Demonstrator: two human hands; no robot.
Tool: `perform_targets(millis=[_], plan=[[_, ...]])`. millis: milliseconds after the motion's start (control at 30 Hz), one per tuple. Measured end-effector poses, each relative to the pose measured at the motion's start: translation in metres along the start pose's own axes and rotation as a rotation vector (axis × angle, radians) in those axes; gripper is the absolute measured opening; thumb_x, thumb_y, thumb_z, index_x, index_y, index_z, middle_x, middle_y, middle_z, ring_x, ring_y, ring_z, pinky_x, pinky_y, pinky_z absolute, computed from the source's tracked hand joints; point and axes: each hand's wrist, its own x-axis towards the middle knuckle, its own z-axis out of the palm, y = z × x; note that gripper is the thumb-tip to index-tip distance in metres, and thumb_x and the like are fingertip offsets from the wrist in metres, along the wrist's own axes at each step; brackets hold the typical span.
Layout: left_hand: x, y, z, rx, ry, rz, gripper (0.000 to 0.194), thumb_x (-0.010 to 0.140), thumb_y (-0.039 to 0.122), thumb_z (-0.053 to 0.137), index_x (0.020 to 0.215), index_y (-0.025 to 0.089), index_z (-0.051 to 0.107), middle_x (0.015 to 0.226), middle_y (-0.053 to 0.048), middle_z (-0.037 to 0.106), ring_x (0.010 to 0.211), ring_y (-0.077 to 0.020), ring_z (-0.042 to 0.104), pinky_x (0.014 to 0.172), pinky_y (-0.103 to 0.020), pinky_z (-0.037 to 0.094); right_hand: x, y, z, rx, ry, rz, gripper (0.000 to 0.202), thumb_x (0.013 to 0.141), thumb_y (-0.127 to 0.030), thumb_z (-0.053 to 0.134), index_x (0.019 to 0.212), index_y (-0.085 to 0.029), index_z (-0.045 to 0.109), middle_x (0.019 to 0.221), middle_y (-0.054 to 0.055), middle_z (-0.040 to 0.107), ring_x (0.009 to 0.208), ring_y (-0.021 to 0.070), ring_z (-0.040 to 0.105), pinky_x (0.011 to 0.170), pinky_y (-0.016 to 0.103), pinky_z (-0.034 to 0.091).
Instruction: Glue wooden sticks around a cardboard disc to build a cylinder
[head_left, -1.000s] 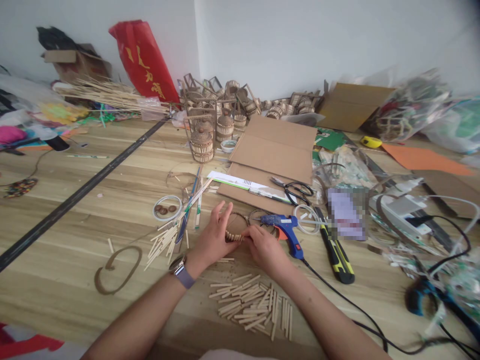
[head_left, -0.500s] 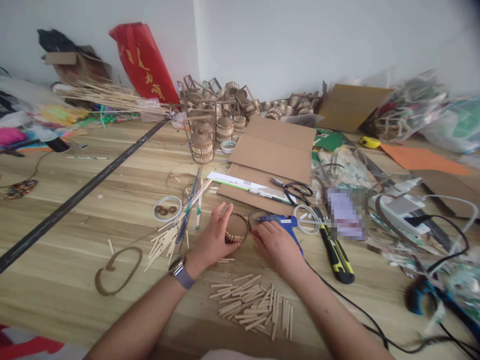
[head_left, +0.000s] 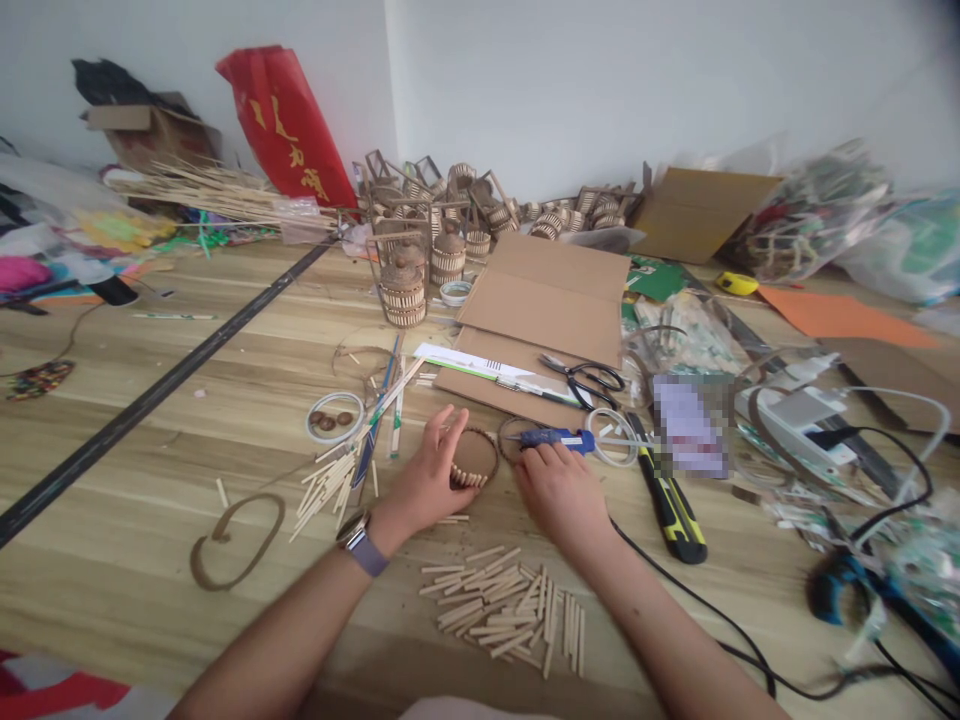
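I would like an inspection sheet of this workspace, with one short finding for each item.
Surface: wood-grain table, dark strip across its left part.
Job's things: ring, with stick pieces along its near side; loose sticks nearer the person.
Clutter: scissors partly over cardboard; cutter right of the right hand.
Left hand: around the ring's left side.
Right hand: over the glue gun; grip unclear.
Cables: black cable beside the right forearm.
Surroundings: red bag against wall.
Other people: nothing seen.
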Motion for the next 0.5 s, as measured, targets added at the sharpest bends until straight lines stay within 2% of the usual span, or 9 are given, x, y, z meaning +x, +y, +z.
perform_targets(millis=[133,300,500], plan=[[-0.001,0.001,-0.003,-0.027,-0.036,0.037,0.110,0.069,0.005,0.073,0.151,0.030,0.004,0.154,-0.019,0.018,0.143,-0.0371,0.030,0.111,-0.056,0.038,0.000,0.001,0.000,0.029,-0.003,0.015,0.020,0.091,-0.016,0.052,0.075,-0.019,0.063,0.073,0.011,0.066,0.075,0.0256,0.054,0.066,0.035,0.032],[-0.003,0.002,-0.007,-0.066,-0.078,0.038,0.124,0.065,0.011,0.082,0.151,0.031,-0.005,0.156,-0.019,0.014,0.145,-0.0377,0.025,0.113,-0.057,0.035,-0.007,0.012,-0.007,0.141,0.022,0.052,0.019,0.094,-0.028,0.054,0.080,-0.018,0.062,0.077,0.009,0.065,0.076,0.0247,0.056,0.069,0.034,0.037],[-0.003,0.003,-0.004,-0.035,-0.069,-0.029,0.127,0.064,0.015,0.086,0.150,0.034,-0.005,0.156,-0.019,0.015,0.145,-0.0381,0.026,0.113,-0.058,0.034,-0.027,0.042,-0.011,0.275,0.090,0.268,0.029,0.096,-0.042,0.044,0.078,-0.021,0.055,0.077,0.009,0.062,0.074,0.0262,0.058,0.069,0.037,0.043]])
